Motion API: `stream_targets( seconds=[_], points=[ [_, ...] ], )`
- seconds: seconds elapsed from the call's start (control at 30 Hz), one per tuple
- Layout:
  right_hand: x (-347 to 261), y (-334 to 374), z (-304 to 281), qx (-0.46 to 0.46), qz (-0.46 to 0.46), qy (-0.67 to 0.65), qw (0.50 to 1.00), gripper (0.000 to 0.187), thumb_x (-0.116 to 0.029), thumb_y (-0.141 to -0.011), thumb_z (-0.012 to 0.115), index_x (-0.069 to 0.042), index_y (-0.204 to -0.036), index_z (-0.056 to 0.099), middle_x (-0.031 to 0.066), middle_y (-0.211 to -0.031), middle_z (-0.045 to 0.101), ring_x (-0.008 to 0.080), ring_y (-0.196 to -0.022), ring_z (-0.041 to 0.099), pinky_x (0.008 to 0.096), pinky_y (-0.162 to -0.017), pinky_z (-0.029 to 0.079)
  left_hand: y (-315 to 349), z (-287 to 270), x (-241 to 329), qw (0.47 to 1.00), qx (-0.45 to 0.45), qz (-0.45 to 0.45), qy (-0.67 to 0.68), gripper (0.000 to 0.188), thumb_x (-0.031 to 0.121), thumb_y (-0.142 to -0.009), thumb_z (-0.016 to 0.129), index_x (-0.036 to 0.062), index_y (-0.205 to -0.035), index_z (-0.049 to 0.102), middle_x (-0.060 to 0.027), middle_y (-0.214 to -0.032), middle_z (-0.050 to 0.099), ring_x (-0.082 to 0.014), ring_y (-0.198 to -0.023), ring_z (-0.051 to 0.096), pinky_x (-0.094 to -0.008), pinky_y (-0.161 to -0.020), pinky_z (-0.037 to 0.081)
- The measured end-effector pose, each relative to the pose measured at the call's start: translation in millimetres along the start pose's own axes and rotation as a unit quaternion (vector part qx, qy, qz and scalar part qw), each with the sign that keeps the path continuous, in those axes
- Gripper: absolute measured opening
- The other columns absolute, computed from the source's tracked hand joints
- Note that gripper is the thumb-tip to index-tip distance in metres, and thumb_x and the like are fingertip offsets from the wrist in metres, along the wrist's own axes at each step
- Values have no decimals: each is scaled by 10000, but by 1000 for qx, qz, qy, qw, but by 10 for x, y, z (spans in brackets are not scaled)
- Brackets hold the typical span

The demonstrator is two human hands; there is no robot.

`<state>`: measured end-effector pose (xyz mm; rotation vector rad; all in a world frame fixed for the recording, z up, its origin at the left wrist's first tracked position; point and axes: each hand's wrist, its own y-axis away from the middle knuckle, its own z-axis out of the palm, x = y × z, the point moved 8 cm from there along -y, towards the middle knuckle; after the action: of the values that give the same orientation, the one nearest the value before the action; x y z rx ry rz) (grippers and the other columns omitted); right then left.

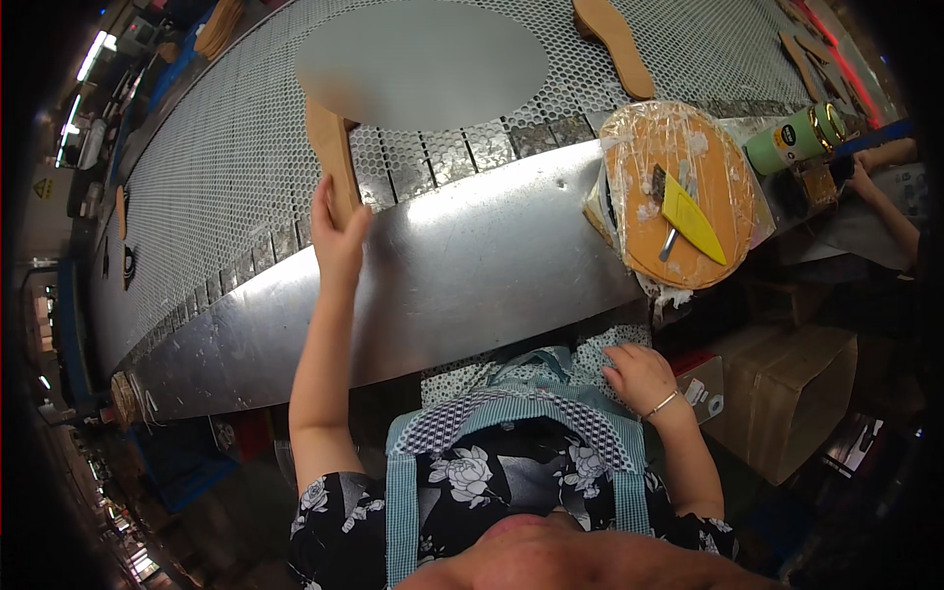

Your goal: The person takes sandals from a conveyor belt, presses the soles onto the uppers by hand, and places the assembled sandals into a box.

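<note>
My left hand (339,241) is closed on the near end of a tan shoe sole (331,147), thumb on one side and fingers on the other. The sole points away from me over the front edge of the mesh conveyor belt (226,187); a blurred grey oval hides its far end. My right hand (641,380) lies near my lap by the patterned apron (597,356), its thumb apart from the loosely bent fingers and nothing visible in it. Another tan sole (618,49) rests on the mesh farther off.
Right of the metal ledge (492,246) stands a round, plastic-wrapped orange-topped container (639,231) with a yellow scraper (691,224) on it. Beyond are a green cup (792,143) and another person's arm (890,211). A cardboard box (787,393) sits below right.
</note>
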<state>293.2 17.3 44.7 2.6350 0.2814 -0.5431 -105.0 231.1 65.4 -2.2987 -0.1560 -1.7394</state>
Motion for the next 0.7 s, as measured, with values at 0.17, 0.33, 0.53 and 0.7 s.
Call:
stream_targets(
  seconds=[0.17,0.33,0.53,0.7],
  points=[
    [-558,-399,-395,96,-189,-285,935,346,-135,-847,630,-3,-1161,566,154,-967,619,300,-871,632,354,-773,511,1121,349,159,999,-44,7,-14,700,89,-798,646,10,-1414,325,-122,-1278,471,-186,-1104,486,-300,-921,409],
    [-636,-756,-292,120,-196,-400,887,511,-132,-888,617,19,-1339,429,153,-1209,563,224,-1027,614,311,-877,497,1923,974,169,993,-106,26,36,773,29,-785,649,31,-1450,255,-125,-1212,510,-179,-1058,533,-303,-893,449],
    [-342,-927,-11,134,-127,-494,850,472,-324,-850,684,73,-1052,529,208,-965,606,258,-805,635,321,-674,511,2331,1521,244,968,-202,148,-3,834,54,-729,725,17,-1429,271,-194,-1404,330,-274,-1286,391,-395,-1061,329],
    [-75,-971,228,216,-69,-469,853,432,-339,-834,691,32,-754,482,207,-698,550,296,-617,583,382,-551,454,2413,1740,162,958,-246,150,-12,836,115,-706,754,19,-1402,301,-205,-1425,299,-330,-1318,350,-430,-1089,285]
  ],
)
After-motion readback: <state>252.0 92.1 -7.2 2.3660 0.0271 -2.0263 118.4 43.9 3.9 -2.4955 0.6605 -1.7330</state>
